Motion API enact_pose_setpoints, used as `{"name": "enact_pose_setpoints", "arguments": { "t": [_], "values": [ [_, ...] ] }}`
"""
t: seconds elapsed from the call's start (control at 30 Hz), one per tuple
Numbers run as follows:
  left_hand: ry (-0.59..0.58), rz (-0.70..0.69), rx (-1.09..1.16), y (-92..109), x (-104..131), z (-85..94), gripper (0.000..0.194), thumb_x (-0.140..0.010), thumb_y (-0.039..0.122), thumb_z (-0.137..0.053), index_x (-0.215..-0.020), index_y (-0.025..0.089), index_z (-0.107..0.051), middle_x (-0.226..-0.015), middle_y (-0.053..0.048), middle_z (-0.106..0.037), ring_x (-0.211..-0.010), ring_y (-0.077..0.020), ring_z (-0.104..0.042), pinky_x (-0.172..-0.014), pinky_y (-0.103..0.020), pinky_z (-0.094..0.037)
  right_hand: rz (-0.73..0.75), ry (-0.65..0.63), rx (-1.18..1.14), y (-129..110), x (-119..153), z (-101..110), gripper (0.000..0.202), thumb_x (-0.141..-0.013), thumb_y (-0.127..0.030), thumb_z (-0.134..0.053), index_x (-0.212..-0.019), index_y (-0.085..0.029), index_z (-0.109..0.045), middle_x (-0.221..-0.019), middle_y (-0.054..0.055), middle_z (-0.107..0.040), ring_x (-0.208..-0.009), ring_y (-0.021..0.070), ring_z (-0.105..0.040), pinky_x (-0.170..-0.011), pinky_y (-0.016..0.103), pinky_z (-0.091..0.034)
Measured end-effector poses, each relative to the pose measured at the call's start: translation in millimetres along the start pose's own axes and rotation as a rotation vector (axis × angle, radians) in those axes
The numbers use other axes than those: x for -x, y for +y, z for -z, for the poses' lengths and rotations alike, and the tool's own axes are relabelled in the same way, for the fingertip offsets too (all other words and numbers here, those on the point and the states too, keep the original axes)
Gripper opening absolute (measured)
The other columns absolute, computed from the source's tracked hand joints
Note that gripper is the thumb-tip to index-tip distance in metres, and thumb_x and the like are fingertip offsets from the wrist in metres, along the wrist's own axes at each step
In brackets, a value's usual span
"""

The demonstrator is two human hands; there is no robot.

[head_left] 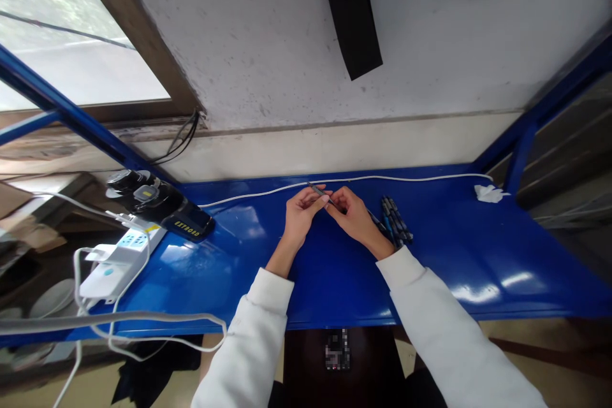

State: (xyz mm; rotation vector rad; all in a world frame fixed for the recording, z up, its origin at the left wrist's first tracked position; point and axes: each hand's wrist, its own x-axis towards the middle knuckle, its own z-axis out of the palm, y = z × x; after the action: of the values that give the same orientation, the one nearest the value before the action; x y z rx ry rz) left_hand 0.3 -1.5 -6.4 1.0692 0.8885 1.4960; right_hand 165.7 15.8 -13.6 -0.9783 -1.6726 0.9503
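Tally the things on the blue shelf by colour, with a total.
White: 3, the cable, the power strip, the crumpled tissue
Black: 2, the device, the bundle of pens
Total: 5

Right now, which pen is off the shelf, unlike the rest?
The thin pen pinched between both hands; the other pens lie bunched on the blue shelf.

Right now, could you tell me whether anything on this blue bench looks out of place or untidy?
Little stands out. A crumpled white tissue lies alone at the far right of the blue bench, and white cables spill loosely over the left edge beside the power strip. Both hands hold a slim pen; the other pens lie neatly bunched.
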Motion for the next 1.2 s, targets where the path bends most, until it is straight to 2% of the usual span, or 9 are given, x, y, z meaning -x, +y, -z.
{"name": "enact_pose_setpoints", "arguments": {
  "t": [0.3,0.47,0.57,0.7,0.83,1.0,1.13,1.2],
  "values": [
    [-0.012,0.026,0.037,0.4,-1.0,5.5,0.038,-0.084,0.036,-0.096,-0.116,0.019,-0.083,-0.110,-0.010,-0.086,-0.096,-0.0244,-0.080,-0.096,-0.039,-0.060,-0.002,-0.086,-0.085,0.4,-1.4,1.9,0.033,-0.104,-0.055,-0.072,-0.093,-0.025,-0.066,-0.088,0.003,-0.077,-0.080,0.0212,-0.073,-0.076,0.036,-0.054],
    [-0.030,0.044,0.091,-1.5,-1.7,6.7,0.037,-0.087,0.032,-0.094,-0.119,0.019,-0.083,-0.114,-0.011,-0.086,-0.101,-0.0237,-0.080,-0.100,-0.038,-0.058,-0.007,-0.005,-0.081,-1.0,-2.4,-1.0,0.036,-0.097,-0.057,-0.081,-0.099,-0.025,-0.066,-0.095,0.005,-0.077,-0.086,0.0223,-0.073,-0.079,0.036,-0.056],
    [-0.025,0.038,0.100,-1.8,-2.3,7.1,0.035,-0.087,0.032,-0.094,-0.117,0.020,-0.083,-0.114,-0.010,-0.086,-0.102,-0.0229,-0.080,-0.101,-0.037,-0.058,-0.015,-0.014,-0.071,-1.6,-2.3,0.8,0.036,-0.098,-0.058,-0.080,-0.095,-0.025,-0.065,-0.090,0.004,-0.076,-0.081,0.0210,-0.070,-0.074,0.035,-0.055],
    [-0.006,0.038,0.113,-0.7,-2.9,7.2,0.035,-0.086,0.032,-0.094,-0.117,0.021,-0.083,-0.116,-0.010,-0.086,-0.102,-0.0235,-0.080,-0.097,-0.037,-0.059,-0.019,-0.103,-0.040,-4.9,-1.8,2.9,0.038,-0.107,-0.060,-0.065,-0.096,-0.024,-0.071,-0.087,0.004,-0.075,-0.077,0.0200,-0.068,-0.070,0.034,-0.051],
    [0.004,0.046,0.120,0.8,-2.8,6.4,0.037,-0.086,0.034,-0.095,-0.118,0.020,-0.083,-0.117,-0.011,-0.085,-0.103,-0.0248,-0.080,-0.102,-0.040,-0.059,-0.024,-0.041,-0.084,-6.0,-1.7,1.6,0.036,-0.100,-0.059,-0.076,-0.104,-0.025,-0.066,-0.094,0.004,-0.075,-0.084,0.0210,-0.070,-0.076,0.034,-0.054],
    [0.015,0.038,0.103,1.1,-2.7,6.8,0.038,-0.086,0.034,-0.094,-0.119,0.020,-0.082,-0.118,-0.012,-0.085,-0.106,-0.0252,-0.080,-0.102,-0.040,-0.059,-0.014,-0.112,0.010,-6.7,-1.4,3.1,0.039,-0.109,-0.060,-0.062,-0.097,-0.024,-0.069,-0.084,0.003,-0.072,-0.073,0.0193,-0.065,-0.068,0.033,-0.047],
    [0.007,0.049,0.117,1.9,-2.5,6.9,0.038,-0.086,0.034,-0.095,-0.118,0.020,-0.082,-0.120,-0.012,-0.085,-0.106,-0.0253,-0.080,-0.104,-0.041,-0.058,-0.009,-0.062,-0.050,-6.6,-1.6,2.9,0.035,-0.103,-0.059,-0.072,-0.102,-0.024,-0.066,-0.088,0.002,-0.073,-0.075,0.0192,-0.065,-0.069,0.033,-0.048],
    [0.002,0.043,0.117,2.3,-2.4,6.9,0.038,-0.086,0.034,-0.094,-0.119,0.019,-0.082,-0.120,-0.012,-0.085,-0.105,-0.0246,-0.079,-0.104,-0.040,-0.058,-0.018,-0.071,-0.043,-6.7,-1.7,3.0,0.037,-0.104,-0.060,-0.071,-0.098,-0.024,-0.065,-0.086,0.002,-0.072,-0.073,0.0183,-0.063,-0.067,0.032,-0.047]
  ]
}}
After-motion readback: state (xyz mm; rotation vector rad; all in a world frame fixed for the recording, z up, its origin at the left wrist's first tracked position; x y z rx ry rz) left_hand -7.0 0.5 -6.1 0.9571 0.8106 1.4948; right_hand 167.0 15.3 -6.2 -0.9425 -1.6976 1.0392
